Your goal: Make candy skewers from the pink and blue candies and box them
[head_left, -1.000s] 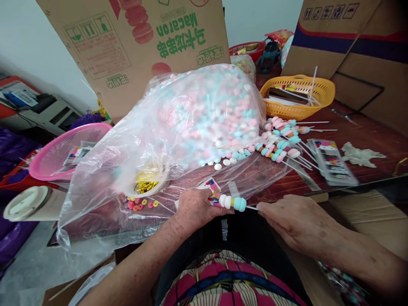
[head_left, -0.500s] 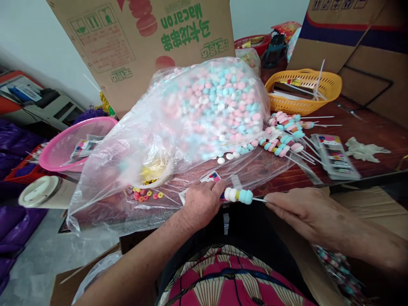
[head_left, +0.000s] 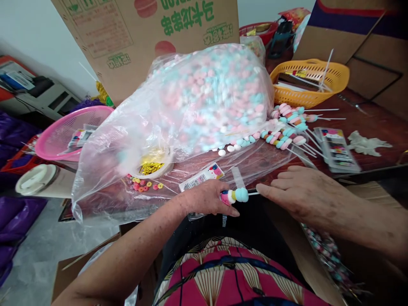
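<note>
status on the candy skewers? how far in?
Done: a small pile of finished skewers lies on the table by the yellow basket. In hand: the left hand and right hand hold one partly filled skewer. Left: the big bag of candies looks nearly full, so it is early.

Bright even daylight, soft blur, warped edges

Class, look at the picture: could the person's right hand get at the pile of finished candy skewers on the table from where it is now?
Probably yes. The right hand is holding the stick of the candy skewer, but the pile of finished skewers lies just beyond it with only bare table between.
</note>
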